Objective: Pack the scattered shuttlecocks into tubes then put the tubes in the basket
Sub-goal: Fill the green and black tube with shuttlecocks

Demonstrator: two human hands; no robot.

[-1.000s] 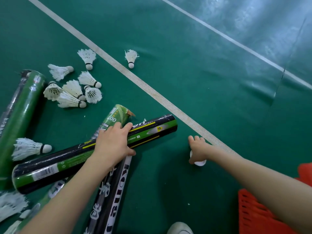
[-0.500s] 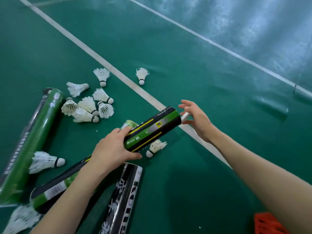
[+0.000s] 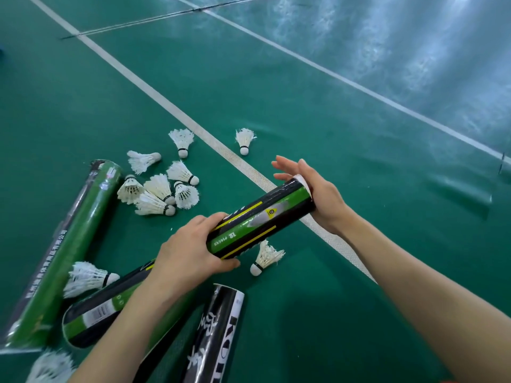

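Note:
My left hand point(image 3: 190, 252) grips a black-and-green shuttlecock tube point(image 3: 260, 222) around its middle and holds it tilted above the floor. My right hand point(image 3: 312, 189) presses its palm against the tube's far end with fingers straight. A white cap point(image 3: 300, 178) shows between palm and tube. One white shuttlecock point(image 3: 265, 258) lies on the floor under the tube. Several more shuttlecocks point(image 3: 160, 189) lie in a loose pile to the left, and a single shuttlecock point(image 3: 244, 139) lies beyond the white line.
A long green tube point(image 3: 63, 258) lies at the left with a shuttlecock point(image 3: 85, 277) beside it. A black tube with white lettering point(image 3: 215, 333) lies near my left forearm. White court lines point(image 3: 171, 106) cross the green floor.
My left hand lifted the black-and-green tube off the floor. My right hand left the floor spot where it touched a white cap and came up against the tube's far end.

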